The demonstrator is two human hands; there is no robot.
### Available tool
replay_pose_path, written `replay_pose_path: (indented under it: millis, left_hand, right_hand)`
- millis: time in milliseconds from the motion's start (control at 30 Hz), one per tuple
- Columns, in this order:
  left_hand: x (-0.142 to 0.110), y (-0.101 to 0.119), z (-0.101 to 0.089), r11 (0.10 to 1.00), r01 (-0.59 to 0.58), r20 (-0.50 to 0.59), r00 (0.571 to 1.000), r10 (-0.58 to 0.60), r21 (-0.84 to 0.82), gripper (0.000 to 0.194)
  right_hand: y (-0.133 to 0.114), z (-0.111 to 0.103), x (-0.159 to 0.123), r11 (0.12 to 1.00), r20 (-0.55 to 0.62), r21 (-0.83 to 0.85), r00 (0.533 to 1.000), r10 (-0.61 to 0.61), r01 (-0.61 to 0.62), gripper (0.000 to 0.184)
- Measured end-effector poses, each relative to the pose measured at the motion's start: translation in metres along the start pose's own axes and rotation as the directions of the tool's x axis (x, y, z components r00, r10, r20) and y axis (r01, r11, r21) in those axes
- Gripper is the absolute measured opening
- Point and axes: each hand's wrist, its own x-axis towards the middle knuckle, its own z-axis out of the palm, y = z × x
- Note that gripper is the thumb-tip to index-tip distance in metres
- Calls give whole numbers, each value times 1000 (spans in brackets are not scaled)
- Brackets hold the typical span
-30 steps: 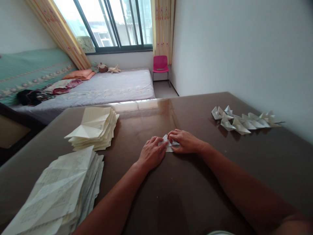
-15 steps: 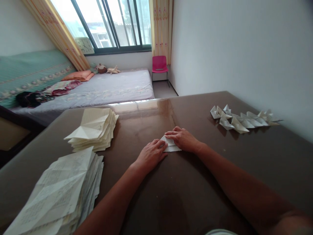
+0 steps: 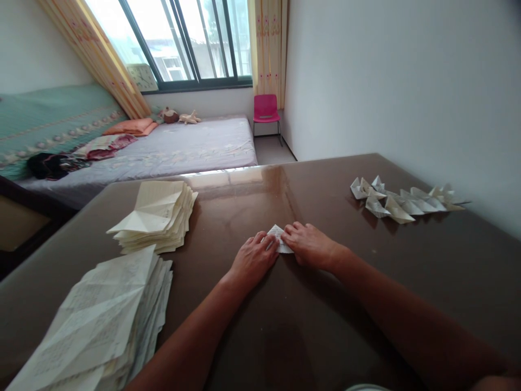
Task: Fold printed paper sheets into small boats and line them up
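A small folded sheet of paper (image 3: 280, 243), white with writing and pointed at its far end, lies on the brown table (image 3: 309, 326) between my hands. My left hand (image 3: 254, 253) grips its left side, fingers bent over the edge. On the opposite side, my right hand (image 3: 308, 244) has its fingers curled on the paper's right edge. Both hands cover parts of the sheet, so its full outline is hidden.
Two stacks of paper stand at the left: a cream stack (image 3: 157, 209) and a nearer white stack (image 3: 97, 309). Several folded paper boats (image 3: 401, 209) sit at the right, near the wall (image 3: 399, 81). Beyond the table are a bed (image 3: 203, 141) and a pink chair (image 3: 266, 108).
My right hand has come down from the paper's top onto its right edge, fingers more curled. The pointed tip now shows. My left hand has barely moved.
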Motion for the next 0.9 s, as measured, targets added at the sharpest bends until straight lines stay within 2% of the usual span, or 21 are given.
replay_pose_path:
  millis: [167, 333, 500, 733, 900]
  left_hand:
    - [1, -4, 2, 999, -32, -26, 999, 30, -40, 29]
    - [1, -7, 2, 995, -36, -47, 998, 31, -91, 29]
    - [1, -9, 0, 992, -46, -38, 998, 41, -114, 29]
    - [0, -9, 1, 993, -35, -40, 999, 31, -111, 31]
    - [-1, -7, 1, 995, -28, -41, 999, 24, -95, 31]
  right_hand:
    - [3, -8, 1, 990, -25, 114, 997, -75, 78, 31]
    - [12, -2, 8, 963, -63, 248, 993, -95, 108, 21]
    - [24, -1, 9, 912, -10, 401, 996, -84, 81, 9]
    - [22, -3, 8, 935, -40, 342, 995, -86, 95, 9]
    - [22, -1, 8, 924, -33, 367, 994, -105, 110, 9]
